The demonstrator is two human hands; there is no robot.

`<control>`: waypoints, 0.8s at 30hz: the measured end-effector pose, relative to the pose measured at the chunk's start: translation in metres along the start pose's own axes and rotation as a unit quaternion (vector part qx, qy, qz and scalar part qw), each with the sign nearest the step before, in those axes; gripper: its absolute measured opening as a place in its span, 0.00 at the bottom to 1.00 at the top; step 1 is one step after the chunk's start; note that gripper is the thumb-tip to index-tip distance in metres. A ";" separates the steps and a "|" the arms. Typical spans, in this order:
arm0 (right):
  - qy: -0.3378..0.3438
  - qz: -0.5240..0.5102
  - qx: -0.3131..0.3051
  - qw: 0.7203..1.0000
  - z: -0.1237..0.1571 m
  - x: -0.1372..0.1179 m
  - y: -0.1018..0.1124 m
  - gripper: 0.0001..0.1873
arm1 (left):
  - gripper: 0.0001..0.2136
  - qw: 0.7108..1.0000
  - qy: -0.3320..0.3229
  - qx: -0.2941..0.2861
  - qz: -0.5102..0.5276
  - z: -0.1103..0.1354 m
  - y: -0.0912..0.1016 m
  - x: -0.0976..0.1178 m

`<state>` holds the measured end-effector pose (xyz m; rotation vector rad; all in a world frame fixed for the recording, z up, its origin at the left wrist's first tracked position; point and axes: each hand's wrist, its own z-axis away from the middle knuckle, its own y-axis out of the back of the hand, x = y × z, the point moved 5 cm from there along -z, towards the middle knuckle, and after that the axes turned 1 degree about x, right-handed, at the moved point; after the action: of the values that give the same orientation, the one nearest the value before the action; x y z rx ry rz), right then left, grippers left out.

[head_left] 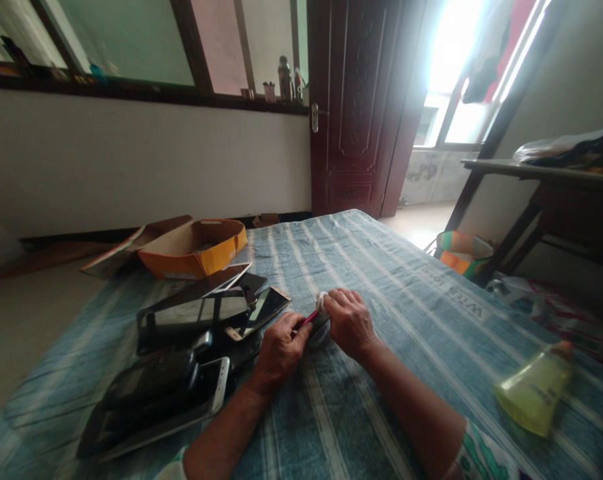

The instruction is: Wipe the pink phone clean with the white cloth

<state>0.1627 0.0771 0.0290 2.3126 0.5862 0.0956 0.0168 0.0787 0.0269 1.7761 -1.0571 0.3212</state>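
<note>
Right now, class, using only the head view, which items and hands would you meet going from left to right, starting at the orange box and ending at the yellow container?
Orange box → left hand → right hand → orange-and-green bin → yellow container.

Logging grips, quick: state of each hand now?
Left hand: closed, holding a pink object.
Right hand: closed, holding what looks like white cloth.
</note>
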 end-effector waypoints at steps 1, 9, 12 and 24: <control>-0.005 0.004 -0.001 1.000 0.000 0.002 -0.001 0.07 | 0.10 1.000 0.000 0.001 -0.002 0.000 0.000 -0.001; 0.026 0.005 -0.001 1.000 0.002 -0.015 0.002 0.05 | 0.10 1.000 0.001 0.004 0.021 -0.001 0.000 -0.001; 0.038 -0.005 -0.002 0.999 0.002 -0.021 0.004 0.05 | 0.10 1.000 0.002 0.004 0.025 -0.001 -0.001 -0.001; 0.003 0.010 0.014 1.000 0.002 0.011 0.002 0.09 | 0.09 1.000 0.000 0.007 -0.008 0.003 0.000 0.004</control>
<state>0.1741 0.0796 0.0272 2.3470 0.5696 0.1040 0.0184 0.0744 0.0275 1.7956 -1.0426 0.3208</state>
